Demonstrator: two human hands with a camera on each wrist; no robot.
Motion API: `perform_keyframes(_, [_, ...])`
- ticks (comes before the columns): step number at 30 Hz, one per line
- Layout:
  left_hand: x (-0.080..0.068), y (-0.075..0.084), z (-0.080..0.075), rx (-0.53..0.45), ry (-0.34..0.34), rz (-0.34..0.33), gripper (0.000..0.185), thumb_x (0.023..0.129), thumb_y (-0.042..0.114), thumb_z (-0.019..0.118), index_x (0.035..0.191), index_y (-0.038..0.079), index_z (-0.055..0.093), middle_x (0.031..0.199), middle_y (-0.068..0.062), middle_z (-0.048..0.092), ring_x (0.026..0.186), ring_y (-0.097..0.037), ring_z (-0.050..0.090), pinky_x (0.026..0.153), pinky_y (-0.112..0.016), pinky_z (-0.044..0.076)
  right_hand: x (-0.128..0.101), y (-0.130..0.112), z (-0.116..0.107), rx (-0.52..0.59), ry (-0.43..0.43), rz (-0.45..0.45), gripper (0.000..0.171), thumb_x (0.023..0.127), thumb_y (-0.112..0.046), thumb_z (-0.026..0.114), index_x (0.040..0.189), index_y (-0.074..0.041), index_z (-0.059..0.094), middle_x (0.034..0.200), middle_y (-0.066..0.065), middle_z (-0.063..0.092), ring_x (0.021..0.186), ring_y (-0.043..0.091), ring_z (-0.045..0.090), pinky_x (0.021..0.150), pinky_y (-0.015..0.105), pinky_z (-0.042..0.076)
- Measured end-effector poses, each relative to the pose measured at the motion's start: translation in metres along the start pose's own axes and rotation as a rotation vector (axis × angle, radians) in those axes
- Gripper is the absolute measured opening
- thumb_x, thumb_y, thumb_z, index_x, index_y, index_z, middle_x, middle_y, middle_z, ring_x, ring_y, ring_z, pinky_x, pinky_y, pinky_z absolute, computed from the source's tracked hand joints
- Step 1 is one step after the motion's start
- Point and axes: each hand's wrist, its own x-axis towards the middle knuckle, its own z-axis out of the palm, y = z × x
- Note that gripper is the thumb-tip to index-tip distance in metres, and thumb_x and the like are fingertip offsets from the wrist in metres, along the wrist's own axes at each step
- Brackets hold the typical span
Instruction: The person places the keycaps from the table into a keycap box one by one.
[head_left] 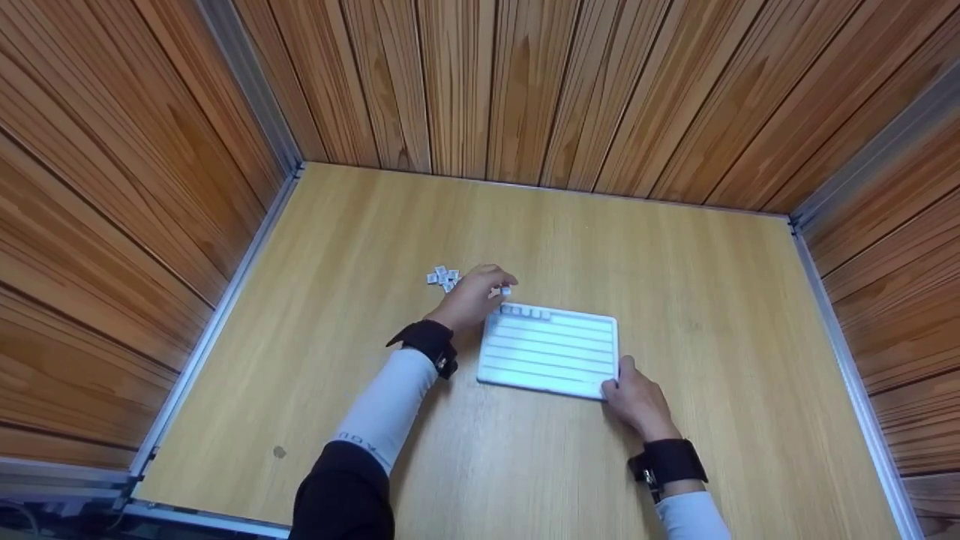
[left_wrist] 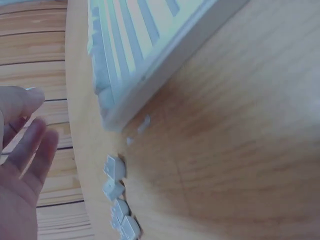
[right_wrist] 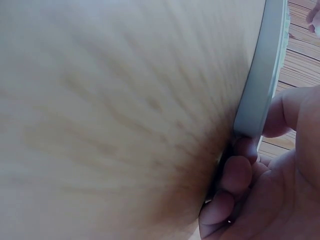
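Observation:
A white ridged board (head_left: 547,351) lies on the table, with several small tiles lined up in its top row (head_left: 525,311). My left hand (head_left: 474,294) is at the board's far left corner and pinches a small white tile (head_left: 505,291) between thumb and fingers, just beyond the edge. In the left wrist view that hand (left_wrist: 25,145) is partly cut off. My right hand (head_left: 637,397) grips the board's near right corner, thumb on top. The right wrist view shows its curled fingers (right_wrist: 235,175) under the board's rim (right_wrist: 260,85).
Several loose white tiles (head_left: 442,277) with dark marks lie in a small pile left of my left hand. Wood-panelled walls (head_left: 487,90) close off the table (head_left: 712,315) at the back and both sides. A dark round spot (head_left: 280,451) marks the table at the front left.

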Motion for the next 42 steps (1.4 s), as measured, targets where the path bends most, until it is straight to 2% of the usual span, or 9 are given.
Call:
perform_keyframes(4, [0.002, 0.006, 0.003, 0.062, -0.011, 0.08, 0.026, 0.097, 0.002, 0.063, 0.122, 0.007, 0.071, 0.119, -0.006, 0.062, 0.115, -0.02, 0.057, 0.098, -0.031, 0.049, 0.0, 0.0, 0.0, 0.0, -0.003, 0.004, 0.026, 0.096, -0.021, 0.049, 0.11, 0.0, 0.044, 0.081, 0.009, 0.046, 0.071, 0.027, 0.047, 0.058, 0.035, 0.034])
perform_keyframes(11, [0.004, 0.015, 0.012, 0.049, -0.027, 0.056, 0.023, 0.094, 0.003, 0.067, 0.117, 0.008, 0.071, 0.117, -0.004, 0.06, 0.107, -0.018, 0.061, 0.092, -0.029, 0.051, 0.0, 0.0, 0.0, 0.012, -0.022, 0.018, 0.028, 0.096, -0.022, 0.048, 0.113, 0.0, 0.043, 0.081, 0.009, 0.045, 0.071, 0.027, 0.047, 0.057, 0.035, 0.034])
perform_keyframes(14, [0.005, 0.018, 0.016, 0.058, -0.026, 0.073, 0.021, 0.095, 0.006, 0.067, 0.116, 0.007, 0.07, 0.116, -0.005, 0.061, 0.106, -0.018, 0.061, 0.091, -0.028, 0.052, 0.0, 0.0, 0.0, 0.009, -0.026, 0.017, 0.029, 0.097, -0.023, 0.048, 0.114, 0.0, 0.043, 0.083, 0.011, 0.046, 0.073, 0.027, 0.048, 0.058, 0.035, 0.035])
perform_keyframes(19, [0.01, 0.024, 0.022, 0.113, -0.024, 0.127, 0.017, 0.097, 0.009, 0.066, 0.113, 0.008, 0.071, 0.114, -0.005, 0.061, 0.104, -0.017, 0.063, 0.091, -0.027, 0.052, 0.0, 0.001, -0.001, 0.009, -0.024, 0.02, 0.029, 0.097, -0.022, 0.048, 0.115, 0.0, 0.043, 0.085, 0.012, 0.048, 0.075, 0.028, 0.049, 0.059, 0.035, 0.035])
perform_keyframes(25, [0.016, 0.031, 0.033, 0.198, -0.055, 0.186, 0.016, 0.097, 0.008, 0.066, 0.11, 0.008, 0.074, 0.109, -0.004, 0.065, 0.1, -0.017, 0.064, 0.088, -0.027, 0.053, 0.0, 0.001, -0.001, 0.002, -0.02, 0.009, 0.028, 0.096, -0.022, 0.048, 0.113, -0.001, 0.043, 0.085, 0.012, 0.049, 0.074, 0.028, 0.049, 0.06, 0.036, 0.035])
perform_keyframes(31, [0.024, 0.04, 0.045, 0.262, -0.088, 0.182, 0.017, 0.097, 0.009, 0.066, 0.112, 0.008, 0.073, 0.106, -0.005, 0.066, 0.101, -0.018, 0.064, 0.089, -0.027, 0.052, 0.0, 0.001, -0.001, 0.008, -0.02, 0.018, 0.03, 0.097, -0.022, 0.048, 0.117, 0.0, 0.044, 0.09, 0.013, 0.051, 0.078, 0.029, 0.05, 0.062, 0.036, 0.037])
perform_keyframes(37, [0.03, 0.045, 0.058, 0.335, -0.071, 0.242, 0.017, 0.095, 0.006, 0.066, 0.109, 0.006, 0.075, 0.104, -0.006, 0.07, 0.101, -0.02, 0.064, 0.09, -0.027, 0.052, 0.0, 0.001, 0.0, 0.009, -0.01, 0.005, 0.028, 0.095, -0.02, 0.049, 0.115, 0.0, 0.045, 0.087, 0.012, 0.051, 0.076, 0.028, 0.049, 0.061, 0.035, 0.035])
perform_keyframes(42, [0.033, 0.046, 0.067, 0.39, -0.071, 0.248, 0.017, 0.096, 0.006, 0.064, 0.108, 0.008, 0.076, 0.105, -0.005, 0.071, 0.102, -0.02, 0.065, 0.089, -0.026, 0.052, 0.0, 0.0, 0.0, 0.021, -0.02, 0.012, 0.027, 0.096, -0.02, 0.049, 0.114, 0.0, 0.044, 0.085, 0.01, 0.048, 0.075, 0.027, 0.048, 0.06, 0.035, 0.035])
